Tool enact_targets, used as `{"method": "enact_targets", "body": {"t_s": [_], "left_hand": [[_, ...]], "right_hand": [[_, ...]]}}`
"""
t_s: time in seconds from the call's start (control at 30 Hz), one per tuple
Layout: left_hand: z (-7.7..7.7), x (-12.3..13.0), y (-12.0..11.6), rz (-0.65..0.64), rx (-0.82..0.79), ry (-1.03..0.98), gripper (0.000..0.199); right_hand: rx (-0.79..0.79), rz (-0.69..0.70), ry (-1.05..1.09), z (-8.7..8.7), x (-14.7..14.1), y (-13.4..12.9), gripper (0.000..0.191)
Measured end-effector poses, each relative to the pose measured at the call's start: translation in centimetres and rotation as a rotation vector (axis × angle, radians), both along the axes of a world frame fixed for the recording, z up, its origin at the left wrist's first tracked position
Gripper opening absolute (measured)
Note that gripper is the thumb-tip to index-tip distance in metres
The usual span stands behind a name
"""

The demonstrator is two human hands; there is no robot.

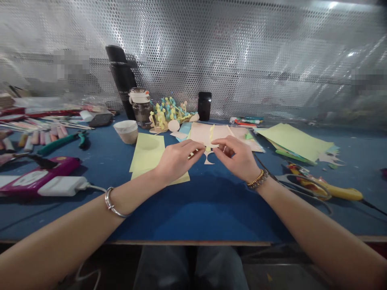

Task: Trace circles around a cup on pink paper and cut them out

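Observation:
A small pale paper cutout (208, 158) with a narrow waist and flared foot stands out between my two hands, just above the blue tabletop. My left hand (178, 160) pinches at its left edge, with a bit of yellow showing among the fingers. At the right edge, my right hand (237, 156) has thumb and index finger drawn close on it; the exact contact is partly hidden. Behind the fingertips, a yellow paper strip (212, 132) lies over a pale pink sheet (198, 131). Yellow paper sheets (148, 151) lie beside and under my left hand.
A paper cup (126, 132), brown bottle (142, 110) and colourful paper pieces (172, 110) stand behind. A phone (204, 106) leans on the perforated wall. Scissors (302, 187) and a yellow-handled corded tool (341, 192) lie right; a purple power strip (39, 175) lies left.

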State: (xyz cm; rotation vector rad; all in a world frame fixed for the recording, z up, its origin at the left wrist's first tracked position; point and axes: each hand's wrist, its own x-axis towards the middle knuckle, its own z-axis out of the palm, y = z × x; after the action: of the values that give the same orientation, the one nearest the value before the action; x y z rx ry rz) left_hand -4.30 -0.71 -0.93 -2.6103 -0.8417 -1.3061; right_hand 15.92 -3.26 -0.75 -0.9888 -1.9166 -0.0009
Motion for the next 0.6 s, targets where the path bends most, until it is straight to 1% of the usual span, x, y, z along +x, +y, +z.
{"method": "enact_targets", "body": {"t_s": [0.13, 0.4, 0.53, 0.6], "left_hand": [[0.07, 0.03, -0.02, -0.018, -0.010, -0.005, 0.016], [0.24, 0.11, -0.05, -0.006, -0.146, -0.056, 0.013], [0.44, 0.29, -0.33, -0.003, -0.229, -0.080, 0.018], [0.53, 0.33, -0.57, -0.020, -0.259, -0.073, 0.026]], "right_hand": [[-0.008, 0.040, -0.043, -0.24, 0.11, 0.28, 0.015], [0.017, 0.042, -0.095, -0.30, 0.11, 0.42, 0.013], [0.006, 0.032, -0.112, -0.20, 0.08, 0.49, 0.013], [-0.004, 0.015, -0.113, -0.11, 0.05, 0.47, 0.014]]}}
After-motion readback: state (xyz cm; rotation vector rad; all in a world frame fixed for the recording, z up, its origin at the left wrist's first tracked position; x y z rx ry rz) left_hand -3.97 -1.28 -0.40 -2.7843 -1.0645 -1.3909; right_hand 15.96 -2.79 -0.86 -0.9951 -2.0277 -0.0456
